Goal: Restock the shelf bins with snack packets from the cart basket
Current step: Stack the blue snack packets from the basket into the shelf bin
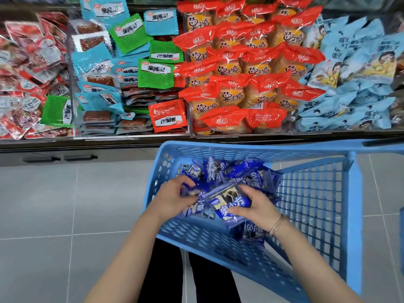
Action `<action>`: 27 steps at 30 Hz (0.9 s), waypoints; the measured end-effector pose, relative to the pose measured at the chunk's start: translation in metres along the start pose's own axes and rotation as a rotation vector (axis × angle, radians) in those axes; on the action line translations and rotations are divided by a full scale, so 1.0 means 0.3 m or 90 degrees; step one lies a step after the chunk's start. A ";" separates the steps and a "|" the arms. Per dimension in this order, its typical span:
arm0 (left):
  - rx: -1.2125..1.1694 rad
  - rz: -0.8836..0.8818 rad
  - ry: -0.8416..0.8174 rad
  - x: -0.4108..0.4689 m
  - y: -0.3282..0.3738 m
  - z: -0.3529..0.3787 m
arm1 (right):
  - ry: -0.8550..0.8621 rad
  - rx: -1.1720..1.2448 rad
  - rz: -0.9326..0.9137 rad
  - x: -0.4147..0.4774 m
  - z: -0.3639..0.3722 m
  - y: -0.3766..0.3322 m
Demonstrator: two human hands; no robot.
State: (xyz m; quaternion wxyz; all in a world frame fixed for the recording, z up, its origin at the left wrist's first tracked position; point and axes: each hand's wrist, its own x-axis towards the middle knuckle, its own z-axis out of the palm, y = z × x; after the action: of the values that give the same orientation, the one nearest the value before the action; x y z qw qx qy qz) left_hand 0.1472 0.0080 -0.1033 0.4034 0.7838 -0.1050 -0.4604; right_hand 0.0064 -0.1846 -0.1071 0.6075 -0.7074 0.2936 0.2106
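- The left hand (175,194) and right hand (256,207) are both down inside the basket (312,193), close together, with the wrists over its near rim.
- The right grip holds the top packet (229,201), dark blue with white print: the thumb lies along its near edge and the fingers curl over its right end.
- The left grip is narrow, with its fingers curled round a bunch (192,207) of the same packets. Motion blur hides how many it holds.
- The top packet touches the bunch, and the two sit between the two grips.
- More blue packets (247,169) lie heaped in the basket just beyond both grips. One more lies below the right wrist, against the near wall.
- A bracelet (276,225) circles the right wrist.
- The bins (131,136) stand well beyond the grips, across the far rim of the basket, split by clear dividers.
- Straight beyond the grips, one bin is piled with orange packets (251,68).
- Beyond and left of the left grip, another bin holds teal packets (94,64) mixed with a few green packets (156,76).
- Further left still lie red packets (28,62).
- Beyond and right of the right grip are pale packets (349,62), light blue.
- The tiled floor (65,204) spreads left of the left grip.
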 end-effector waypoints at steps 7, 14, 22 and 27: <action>0.015 -0.074 -0.138 0.052 0.059 -0.037 | -0.119 -0.117 -0.079 0.061 0.021 -0.083; -0.436 -0.287 -0.060 0.062 0.031 -0.010 | -0.112 0.125 0.036 0.055 0.138 -0.026; -0.266 -0.226 -0.016 -0.061 -0.049 0.102 | 0.000 0.129 0.167 0.082 0.268 -0.020; -0.384 -0.186 0.236 -0.096 -0.098 0.013 | -0.026 0.345 0.243 0.203 0.331 -0.060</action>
State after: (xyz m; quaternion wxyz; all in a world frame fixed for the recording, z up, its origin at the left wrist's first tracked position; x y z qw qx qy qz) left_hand 0.1219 0.0405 -0.1073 0.5581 0.7066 0.2229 -0.3736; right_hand 0.0692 -0.0951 -0.1509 0.7291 -0.4475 0.4540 0.2492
